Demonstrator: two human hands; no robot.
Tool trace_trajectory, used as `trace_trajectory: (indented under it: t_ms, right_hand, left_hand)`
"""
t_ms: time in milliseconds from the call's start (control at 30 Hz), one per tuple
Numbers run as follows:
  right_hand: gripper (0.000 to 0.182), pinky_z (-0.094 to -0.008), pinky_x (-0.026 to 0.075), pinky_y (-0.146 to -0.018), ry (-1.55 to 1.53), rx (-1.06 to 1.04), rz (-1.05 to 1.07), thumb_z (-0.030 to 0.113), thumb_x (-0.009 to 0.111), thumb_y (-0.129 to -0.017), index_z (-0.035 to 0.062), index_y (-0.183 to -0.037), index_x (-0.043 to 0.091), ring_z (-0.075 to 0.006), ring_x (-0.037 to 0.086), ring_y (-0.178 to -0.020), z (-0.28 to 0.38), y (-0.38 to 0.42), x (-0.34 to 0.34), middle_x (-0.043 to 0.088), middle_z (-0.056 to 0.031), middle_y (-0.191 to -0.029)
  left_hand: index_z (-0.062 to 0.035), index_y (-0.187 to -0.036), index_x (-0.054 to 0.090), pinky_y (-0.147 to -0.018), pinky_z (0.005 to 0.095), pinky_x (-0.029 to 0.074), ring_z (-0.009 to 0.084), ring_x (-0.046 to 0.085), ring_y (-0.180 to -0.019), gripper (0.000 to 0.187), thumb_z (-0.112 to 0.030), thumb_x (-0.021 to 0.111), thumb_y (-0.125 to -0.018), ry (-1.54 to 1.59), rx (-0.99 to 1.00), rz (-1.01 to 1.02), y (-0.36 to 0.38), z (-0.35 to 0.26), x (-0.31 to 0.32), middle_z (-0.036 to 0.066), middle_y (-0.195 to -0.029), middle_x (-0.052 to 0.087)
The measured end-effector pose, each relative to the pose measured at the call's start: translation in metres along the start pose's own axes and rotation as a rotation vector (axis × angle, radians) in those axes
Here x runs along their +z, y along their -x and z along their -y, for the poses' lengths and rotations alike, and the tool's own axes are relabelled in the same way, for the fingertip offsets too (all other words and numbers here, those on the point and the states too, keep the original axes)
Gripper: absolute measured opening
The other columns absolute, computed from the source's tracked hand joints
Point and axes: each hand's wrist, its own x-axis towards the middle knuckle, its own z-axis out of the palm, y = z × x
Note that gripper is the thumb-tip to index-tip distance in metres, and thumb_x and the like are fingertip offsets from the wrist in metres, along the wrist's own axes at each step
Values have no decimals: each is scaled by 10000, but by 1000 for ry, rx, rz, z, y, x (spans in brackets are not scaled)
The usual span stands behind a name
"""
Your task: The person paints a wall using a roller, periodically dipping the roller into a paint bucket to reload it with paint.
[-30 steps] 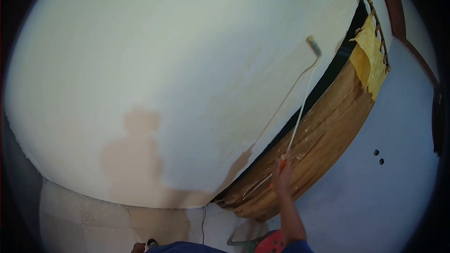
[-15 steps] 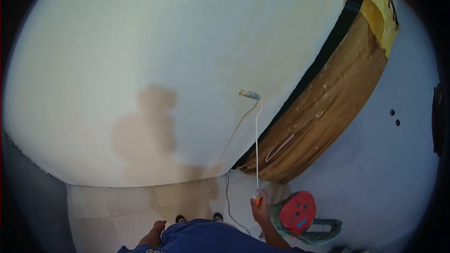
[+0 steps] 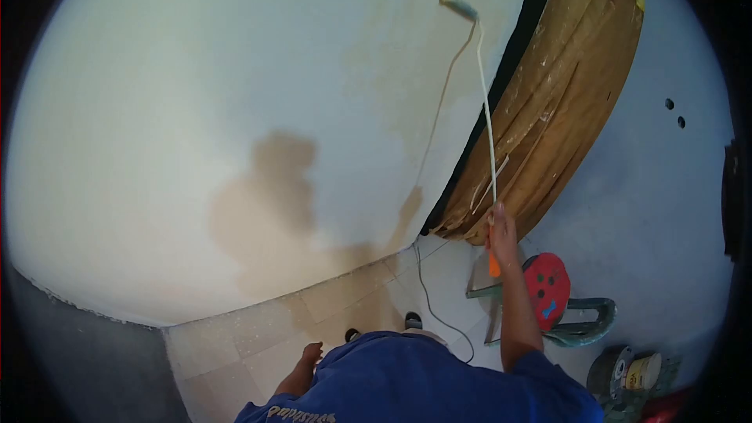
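Observation:
My right hand [image 3: 502,229] is closed around the orange handle of a paint roller [image 3: 492,141]. From it a long, thin white rod reaches up to a small, narrow roller head [image 3: 458,5], which is at the pale wall [image 3: 313,55], near its right edge. Whether the head presses on the wall is hard to tell. Darker, damp-looking patches lie on the wall around it. Low beside my body hangs my left hand [image 3: 312,352], with nothing visible in it and its fingers loosely apart.
Brown paper [image 3: 540,133] covers a panel right of the wall, past a dark strip. A green chair [image 3: 599,321] with a red seat piece [image 3: 547,290] stands at my right, near buckets [image 3: 644,372]. A cable [image 3: 429,294] crosses the tiled floor [image 3: 266,345].
My right hand has moved up and forward, and the roller head has travelled up the wall and slightly right. The view has shifted, bringing the buckets into sight.

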Motion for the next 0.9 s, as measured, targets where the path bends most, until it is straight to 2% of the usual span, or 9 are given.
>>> trace_trajectory:
  t_ms: [100, 167, 200, 267, 333, 500, 667, 733, 900]
  right_hand:
    - [323, -265, 312, -387, 61, -7, -3, 308, 365, -941, 39, -788, 458, -81, 367, -435, -18, -11, -5, 367, -7, -538]
    - [363, -364, 358, -433, 363, -398, -135, 302, 348, -942, -3, -788, 471, -227, 462, -437, -73, -19, -4, 458, -104, -550]
    - [363, -364, 358, -433, 358, -392, -135, 302, 348, -942, -3, -788, 471, -227, 462, -437, -92, -12, -5, 458, -104, -550]
    - [357, -448, 378, -508, 645, -352, -172, 277, 356, -935, -29, -804, 487, -402, 508, -540, -127, 15, -7, 513, -221, -629]
    - [334, -472, 382, -534, 705, -202, -66, 267, 371, -926, -18, -818, 509, -454, 504, -634, -153, 47, -10, 516, -267, -670]
    - [344, -490, 378, -530, 745, -98, 20, 282, 376, -921, 6, -763, 509, -448, 517, -615, -209, 100, -20, 511, -256, -616]
    - [323, -482, 372, -506, 699, -32, 7, 263, 404, -912, 9, -739, 504, -446, 510, -597, -215, 105, -25, 500, -253, -599]
    - [316, -471, 363, -493, 665, -168, -71, 256, 408, -913, 0, -753, 502, -443, 506, -590, -197, 92, -23, 493, -255, -599]
    - [310, -419, 367, -486, 556, -216, -144, 231, 394, -925, -27, -786, 494, -422, 508, -590, -118, 39, -10, 491, -244, -606]
  left_hand:
    - [-38, -1032, 538, -672, 394, 491, 287, 589, -830, 291, -160, 557, -769, -324, 190, -51, -13, 27, 17, 133, -898, 613]
    - [-46, -1005, 540, -715, 417, 473, 341, 568, -861, 299, -149, 592, -729, -289, 210, -126, -5, 29, 20, 147, -926, 607]
    - [-46, -1005, 540, -715, 417, 473, 341, 568, -861, 299, -149, 592, -729, -294, 205, -123, -1, 26, 20, 147, -926, 607]
    - [-52, -987, 536, -727, 430, 466, 346, 569, -866, 288, -162, 599, -728, -261, 74, -36, 8, 20, 17, 155, -915, 609]
    - [-55, -993, 531, -727, 438, 465, 350, 570, -867, 301, -171, 603, -725, -256, 89, -61, 9, 30, 23, 156, -908, 611]
    - [-57, -1010, 519, -729, 452, 460, 359, 567, -871, 350, -204, 615, -706, -280, 61, -26, 22, 35, 23, 170, -895, 609]
    - [-85, -1063, 501, -693, 461, 444, 315, 573, -821, 348, -287, 554, -784, -275, 135, -44, 15, 41, 18, 117, -933, 601]
    - [-98, -1084, 491, -712, 468, 424, 300, 559, -841, 361, -315, 534, -799, -67, 3, 2, 14, 28, 11, 102, -961, 587]
    - [-129, -1137, 467, -760, 488, 374, 261, 525, -890, 394, -383, 486, -837, 759, -475, 25, 8, -10, -3, 64, -1032, 552]
